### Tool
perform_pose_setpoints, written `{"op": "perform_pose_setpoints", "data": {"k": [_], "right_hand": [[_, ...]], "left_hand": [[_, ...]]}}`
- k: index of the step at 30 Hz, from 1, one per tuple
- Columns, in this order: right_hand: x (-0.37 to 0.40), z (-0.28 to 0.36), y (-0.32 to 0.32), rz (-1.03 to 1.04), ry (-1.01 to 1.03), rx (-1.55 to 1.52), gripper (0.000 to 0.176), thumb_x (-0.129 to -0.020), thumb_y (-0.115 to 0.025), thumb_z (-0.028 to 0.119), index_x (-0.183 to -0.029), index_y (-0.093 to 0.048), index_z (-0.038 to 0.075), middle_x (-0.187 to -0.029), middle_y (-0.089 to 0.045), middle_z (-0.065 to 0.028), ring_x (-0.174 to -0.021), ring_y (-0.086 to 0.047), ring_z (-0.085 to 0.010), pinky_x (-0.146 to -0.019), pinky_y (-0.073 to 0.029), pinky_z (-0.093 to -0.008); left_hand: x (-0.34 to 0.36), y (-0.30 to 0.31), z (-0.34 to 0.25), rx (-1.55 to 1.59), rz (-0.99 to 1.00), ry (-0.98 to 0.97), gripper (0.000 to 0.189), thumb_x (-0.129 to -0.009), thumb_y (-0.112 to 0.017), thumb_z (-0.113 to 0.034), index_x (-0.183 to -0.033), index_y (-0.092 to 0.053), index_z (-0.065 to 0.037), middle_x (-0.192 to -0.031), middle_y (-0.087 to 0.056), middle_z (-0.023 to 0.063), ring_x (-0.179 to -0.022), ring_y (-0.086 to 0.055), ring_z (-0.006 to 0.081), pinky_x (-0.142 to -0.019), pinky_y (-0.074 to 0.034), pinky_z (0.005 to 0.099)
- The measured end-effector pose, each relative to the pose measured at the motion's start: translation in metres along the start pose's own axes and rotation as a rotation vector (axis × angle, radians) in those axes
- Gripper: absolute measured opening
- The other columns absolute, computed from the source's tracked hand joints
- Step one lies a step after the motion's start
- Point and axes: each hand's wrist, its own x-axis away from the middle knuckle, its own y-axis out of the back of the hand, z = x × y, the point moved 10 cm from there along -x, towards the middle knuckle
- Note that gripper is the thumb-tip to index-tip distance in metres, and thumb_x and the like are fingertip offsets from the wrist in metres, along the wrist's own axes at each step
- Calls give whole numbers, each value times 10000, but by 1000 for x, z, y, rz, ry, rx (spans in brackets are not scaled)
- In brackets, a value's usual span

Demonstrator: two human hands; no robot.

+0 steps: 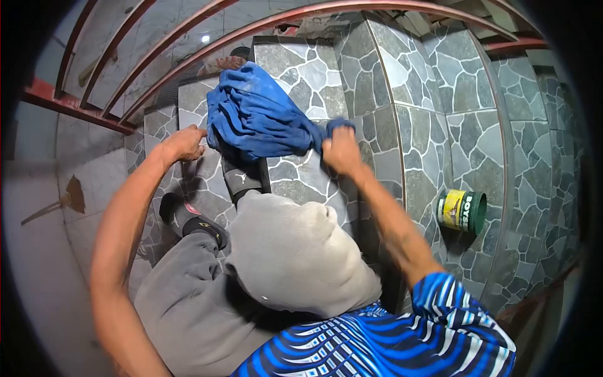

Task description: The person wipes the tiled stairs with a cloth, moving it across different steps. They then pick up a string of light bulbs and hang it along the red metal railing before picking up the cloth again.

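A blue cloth, bunched and full of folds, lies over the edge of the stone-patterned tiled steps. My right hand is closed in a fist round its twisted right end, and a tuft of cloth sticks out above the knuckles. On the other side, my left hand has loosely bent fingers with a gap between thumb and index finger, the fingertips right at the cloth's left edge. Below the cloth are my feet in dark slides, and my bent knee in grey trousers rises between my arms.
To the right, a green and yellow paint bucket has its mouth facing right. Curved red metal railings cross the top left. A fan-shaped broom lies on the pale floor at far left. Stone-patterned tiles cover the right side.
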Motion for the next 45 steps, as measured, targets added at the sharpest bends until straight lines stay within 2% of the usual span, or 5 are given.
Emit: {"op": "perform_pose_setpoints", "data": {"k": [14,17,33,41,45], "right_hand": [[-21,-11,-4,87,-165,54,418,-831,-515,286,-920,-643,-102,-934,-613,-299,-941,-574,-417,-971,-397,-524],[30,39,27,-218,43,202,413,-827,-523,281,-910,-639,-107,-930,-606,-300,-946,-574,-416,-970,-397,-534],[10,7,6,39,-57,116,360,-824,-543,224,-934,-633,-107,-1000,-614,-289,-989,-560,-418,-993,-380,-537],[45,22,45,-264,14,-63,338,-829,-525,194,-954,-622,-105,-956,-598,-290,-950,-565,-438,-941,-417,-496],[-2,-5,9,-26,-49,-4,298,-828,-525,202,-885,-627,-72,-951,-610,-275,-935,-578,-411,-905,-424,-498]], "left_hand": [[-3,-13,10,-29,21,17,490,-910,-648,-207,-1345,-548,-5,-1280,-569,260,-1161,-587,442,-1017,-480,473],[0,-14,6,-21,-8,-4,494,-903,-650,-198,-1347,-549,-6,-1279,-574,259,-1166,-586,443,-1024,-475,474],[6,-20,22,7,-23,-27,475,-901,-637,-204,-1318,-560,11,-1237,-599,270,-1149,-596,434,-1008,-481,467],[14,-12,1,6,-1,-27,481,-891,-655,-200,-1321,-570,-1,-1252,-594,262,-1162,-595,419,-1009,-484,471],[11,-18,8,-27,19,-22,496,-887,-657,-206,-1328,-561,-1,-1244,-592,261,-1158,-589,430,-1014,-481,469]]}}
